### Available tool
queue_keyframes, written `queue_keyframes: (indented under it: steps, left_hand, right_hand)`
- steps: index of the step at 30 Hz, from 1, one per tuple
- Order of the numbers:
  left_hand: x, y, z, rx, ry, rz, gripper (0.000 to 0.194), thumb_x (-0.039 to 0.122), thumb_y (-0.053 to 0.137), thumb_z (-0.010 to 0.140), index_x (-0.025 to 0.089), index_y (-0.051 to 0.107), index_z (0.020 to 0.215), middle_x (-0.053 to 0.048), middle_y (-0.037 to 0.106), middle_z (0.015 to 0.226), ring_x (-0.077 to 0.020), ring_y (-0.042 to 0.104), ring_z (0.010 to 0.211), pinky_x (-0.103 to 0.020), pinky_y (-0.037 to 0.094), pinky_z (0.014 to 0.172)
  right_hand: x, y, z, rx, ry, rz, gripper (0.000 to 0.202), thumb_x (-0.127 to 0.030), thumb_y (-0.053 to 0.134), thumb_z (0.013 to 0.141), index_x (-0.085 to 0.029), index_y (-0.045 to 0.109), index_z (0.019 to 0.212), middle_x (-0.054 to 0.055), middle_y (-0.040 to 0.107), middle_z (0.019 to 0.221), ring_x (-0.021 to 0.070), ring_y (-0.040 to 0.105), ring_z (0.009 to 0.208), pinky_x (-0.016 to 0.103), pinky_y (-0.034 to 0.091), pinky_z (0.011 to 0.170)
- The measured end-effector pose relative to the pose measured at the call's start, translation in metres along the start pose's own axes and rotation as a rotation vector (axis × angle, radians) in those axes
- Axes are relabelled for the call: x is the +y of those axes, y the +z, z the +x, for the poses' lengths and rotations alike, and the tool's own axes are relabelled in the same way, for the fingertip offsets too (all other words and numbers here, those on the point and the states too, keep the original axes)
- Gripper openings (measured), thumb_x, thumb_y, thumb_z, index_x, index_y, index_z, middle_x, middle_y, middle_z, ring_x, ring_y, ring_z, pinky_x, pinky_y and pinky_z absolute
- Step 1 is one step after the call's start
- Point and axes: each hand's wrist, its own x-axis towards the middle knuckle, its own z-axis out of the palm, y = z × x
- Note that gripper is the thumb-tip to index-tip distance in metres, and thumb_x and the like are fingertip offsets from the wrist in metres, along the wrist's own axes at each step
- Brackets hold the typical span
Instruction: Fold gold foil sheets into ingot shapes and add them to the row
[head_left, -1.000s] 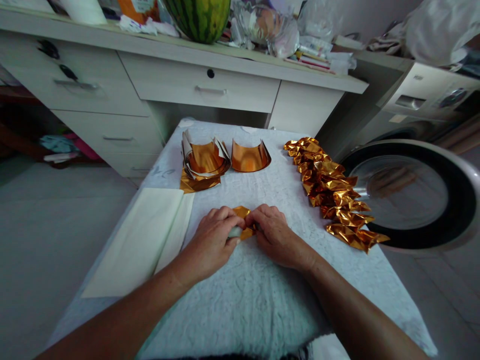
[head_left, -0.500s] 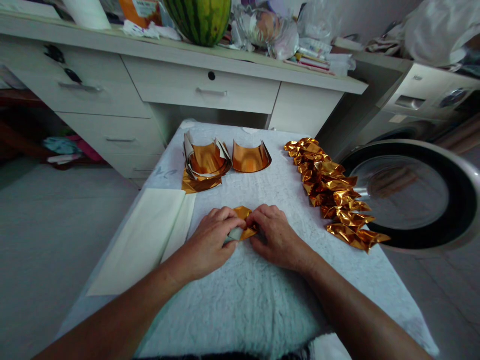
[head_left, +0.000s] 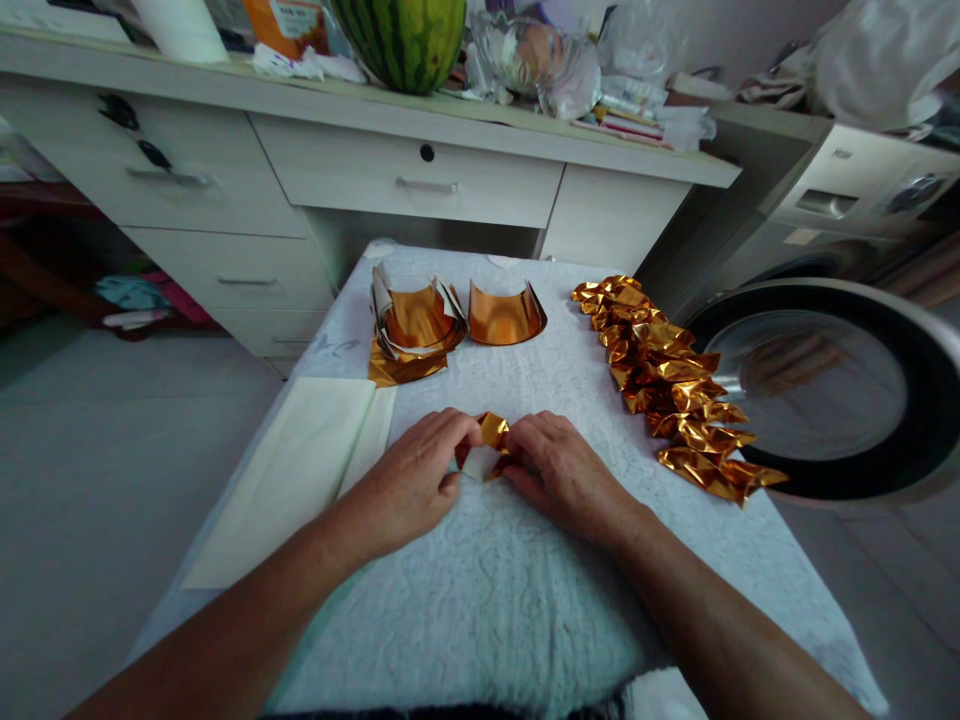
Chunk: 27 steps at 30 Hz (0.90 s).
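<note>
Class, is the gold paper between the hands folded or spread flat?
Folded, at least partly: the gold paper has bent faces, with a pale side showing below.

- one left hand (head_left: 412, 470), one right hand (head_left: 566, 470);
- one gold foil piece (head_left: 493, 431) between them;
- two curved gold bundles (head_left: 415, 320), layers too close to count;
- roughly eight folded gold foils (head_left: 667, 372), overlapping;
- one watermelon (head_left: 403, 42);
- one washing machine (head_left: 862, 190).
</note>
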Motion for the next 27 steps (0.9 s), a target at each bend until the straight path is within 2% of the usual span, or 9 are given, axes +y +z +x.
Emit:
queue_keyframes:
  steps: [3,7,11,14,18,23,27]
  left_hand:
    - [-0.004,-0.002,0.0,0.015,-0.001,0.025,0.029,0.001,0.047,0.067,0.023,0.044,0.086,0.0,0.052,0.093,-0.0198,0.052,0.093,-0.036,0.046,0.082]
    - [-0.007,-0.005,0.0,0.028,0.019,0.096,0.021,0.004,0.053,0.073,0.022,0.05,0.084,-0.002,0.052,0.098,-0.021,0.052,0.098,-0.038,0.045,0.087]
    - [-0.006,-0.007,0.0,0.076,0.047,0.181,0.013,0.01,0.058,0.077,0.021,0.055,0.084,-0.004,0.051,0.102,-0.0231,0.051,0.1,-0.041,0.046,0.089]
    - [-0.005,-0.008,0.0,0.12,0.075,0.185,0.011,0.011,0.057,0.081,0.02,0.055,0.086,-0.005,0.051,0.106,-0.0223,0.052,0.102,-0.04,0.046,0.091]
    - [-0.004,-0.009,-0.001,0.098,0.098,0.165,0.008,0.012,0.054,0.086,0.02,0.055,0.087,-0.005,0.054,0.105,-0.0212,0.054,0.101,-0.04,0.047,0.09]
    - [-0.003,-0.008,-0.001,0.083,0.138,0.191,0.008,0.014,0.051,0.09,0.02,0.055,0.092,-0.006,0.057,0.1,-0.022,0.055,0.098,-0.041,0.048,0.089]
    - [-0.004,-0.004,-0.002,0.1,0.142,0.248,0.012,0.015,0.059,0.086,0.021,0.054,0.094,-0.006,0.056,0.106,-0.0246,0.053,0.103,-0.044,0.048,0.091]
  right_hand:
    - [0.0,0.0,0.0,0.007,-0.028,0.001,0.01,-0.009,0.056,0.088,-0.018,0.059,0.091,0.005,0.061,0.091,0.0191,0.052,0.085,0.033,0.038,0.078]
    - [0.0,0.0,-0.001,0.005,-0.073,-0.008,0.015,-0.008,0.055,0.087,-0.019,0.065,0.092,0.007,0.061,0.095,0.02,0.053,0.091,0.034,0.039,0.083]
    - [-0.001,-0.001,-0.003,-0.002,-0.071,0.005,0.017,-0.015,0.065,0.081,-0.02,0.066,0.098,0.007,0.061,0.1,0.0219,0.053,0.096,0.037,0.04,0.087]
    - [-0.001,-0.001,-0.003,0.0,-0.063,-0.001,0.014,-0.02,0.066,0.083,-0.019,0.065,0.097,0.007,0.061,0.101,0.022,0.053,0.096,0.037,0.04,0.087]
    - [-0.002,0.002,-0.001,0.017,-0.05,-0.024,0.01,-0.022,0.064,0.087,-0.017,0.064,0.096,0.008,0.062,0.098,0.0212,0.053,0.093,0.036,0.041,0.084]
    - [-0.002,0.008,0.0,0.062,-0.061,-0.058,0.01,-0.014,0.057,0.087,-0.018,0.064,0.094,0.007,0.063,0.095,0.0207,0.054,0.09,0.035,0.04,0.083]
    - [0.001,0.01,-0.001,0.09,-0.058,-0.064,0.016,-0.007,0.052,0.085,-0.018,0.063,0.09,0.007,0.064,0.092,0.0204,0.055,0.088,0.035,0.041,0.083]
